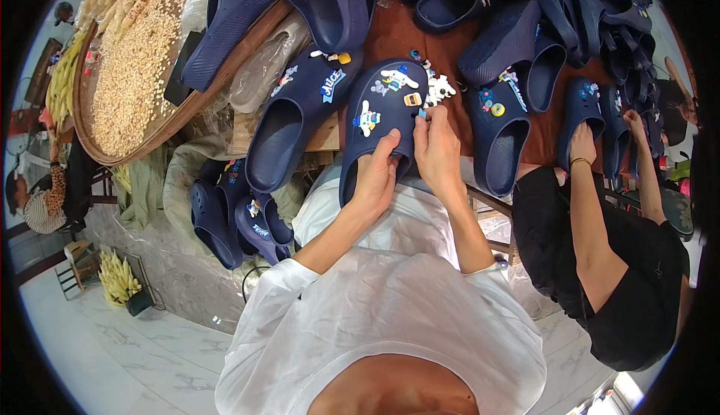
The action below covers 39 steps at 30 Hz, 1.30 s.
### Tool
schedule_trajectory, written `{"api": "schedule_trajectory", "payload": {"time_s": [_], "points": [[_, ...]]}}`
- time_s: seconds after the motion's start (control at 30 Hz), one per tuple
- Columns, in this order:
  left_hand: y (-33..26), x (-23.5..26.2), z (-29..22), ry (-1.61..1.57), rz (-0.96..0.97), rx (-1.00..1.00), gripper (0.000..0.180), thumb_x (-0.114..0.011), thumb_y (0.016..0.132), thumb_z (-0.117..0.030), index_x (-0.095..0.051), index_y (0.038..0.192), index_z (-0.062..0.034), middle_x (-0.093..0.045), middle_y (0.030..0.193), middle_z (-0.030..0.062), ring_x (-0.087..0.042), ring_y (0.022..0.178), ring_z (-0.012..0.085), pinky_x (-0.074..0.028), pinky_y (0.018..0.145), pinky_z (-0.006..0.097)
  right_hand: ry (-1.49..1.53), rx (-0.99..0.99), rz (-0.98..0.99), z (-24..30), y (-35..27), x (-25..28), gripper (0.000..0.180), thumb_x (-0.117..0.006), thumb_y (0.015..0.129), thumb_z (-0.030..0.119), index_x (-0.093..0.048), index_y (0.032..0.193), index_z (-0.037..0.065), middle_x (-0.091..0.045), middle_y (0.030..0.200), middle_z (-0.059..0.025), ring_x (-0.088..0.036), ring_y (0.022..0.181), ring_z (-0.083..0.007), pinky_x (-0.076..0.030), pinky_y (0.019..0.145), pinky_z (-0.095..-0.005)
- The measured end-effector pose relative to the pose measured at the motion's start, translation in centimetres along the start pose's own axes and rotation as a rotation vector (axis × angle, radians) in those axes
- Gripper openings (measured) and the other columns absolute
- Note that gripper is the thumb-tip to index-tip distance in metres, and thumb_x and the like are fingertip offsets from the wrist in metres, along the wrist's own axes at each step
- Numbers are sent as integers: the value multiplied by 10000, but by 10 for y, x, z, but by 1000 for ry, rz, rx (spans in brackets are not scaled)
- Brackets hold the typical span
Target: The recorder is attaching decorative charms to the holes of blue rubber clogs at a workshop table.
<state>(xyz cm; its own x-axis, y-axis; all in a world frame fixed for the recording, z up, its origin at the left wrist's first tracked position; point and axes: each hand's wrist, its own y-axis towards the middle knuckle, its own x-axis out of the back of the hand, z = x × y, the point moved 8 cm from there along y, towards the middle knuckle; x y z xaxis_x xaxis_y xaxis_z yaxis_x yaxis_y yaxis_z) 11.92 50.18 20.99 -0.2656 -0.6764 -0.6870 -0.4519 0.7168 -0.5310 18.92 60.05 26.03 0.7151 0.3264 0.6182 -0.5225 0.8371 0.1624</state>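
A navy blue clog is in front of me, its toe pointing away, with cartoon character charms on its upper. Reaching into the foot opening, my left hand grips this clog, its hidden fingers inside. My right hand is closed in a pinch at the clog's right side, on a small light blue charm mostly covered by the fingers. Just beyond it lie loose white character charms. Another decorated navy clog rests to the left, and one more to the right.
A round tray of corn kernels stands at the far left. Plain navy clogs lie on its edge, with many more piled at the far right. Beside me, a person in black handles clogs. Decorated clogs sit lower left.
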Motion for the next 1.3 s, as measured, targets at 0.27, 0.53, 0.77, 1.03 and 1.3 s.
{"api": "schedule_trajectory", "payload": {"time_s": [0.27,0.53,0.77,1.03,1.3], "points": [[5,8,3,-80,0,13,422,-639,874,-106,-476,1228,57,-583,1192,119,-578,1095,211,-430,997,347,158,-101,1,-31,-6,5,107,-511,968,132,-508,983,26,-612,727,-188,-630,694,-369,-465,623,-440],[-14,26,2,-141,-24,-6,546,-634,871,-84,-386,1346,23,-491,1318,95,-494,1199,195,-380,1044,339,-25,73,-151,-28,57,21,104,-499,954,99,-539,1018,27,-619,906,-194,-609,822,-404,-477,696,-438],[-6,28,0,-159,-4,-30,526,-604,873,-86,-374,1324,57,-517,1293,152,-543,1164,268,-416,1043,399,-237,151,-138,-29,98,-1,139,-555,922,135,-601,1020,46,-613,932,-180,-615,842,-400,-495,715,-464],[4,31,-6,-215,51,39,493,-645,880,-166,-450,1302,-3,-561,1250,113,-562,1138,225,-440,996,376,-58,215,-152,28,55,20,124,-623,872,66,-644,987,26,-604,920,-138,-609,817,-306,-473,719,-374],[-14,21,-6,-395,-60,197,509,-478,956,-443,-444,1339,-108,-534,1326,76,-505,1238,199,-344,1085,392,-3,415,260,73,23,-16,191,-698,814,156,-673,972,53,-601,928,-87,-571,875,-272,-455,763,-370]]}}
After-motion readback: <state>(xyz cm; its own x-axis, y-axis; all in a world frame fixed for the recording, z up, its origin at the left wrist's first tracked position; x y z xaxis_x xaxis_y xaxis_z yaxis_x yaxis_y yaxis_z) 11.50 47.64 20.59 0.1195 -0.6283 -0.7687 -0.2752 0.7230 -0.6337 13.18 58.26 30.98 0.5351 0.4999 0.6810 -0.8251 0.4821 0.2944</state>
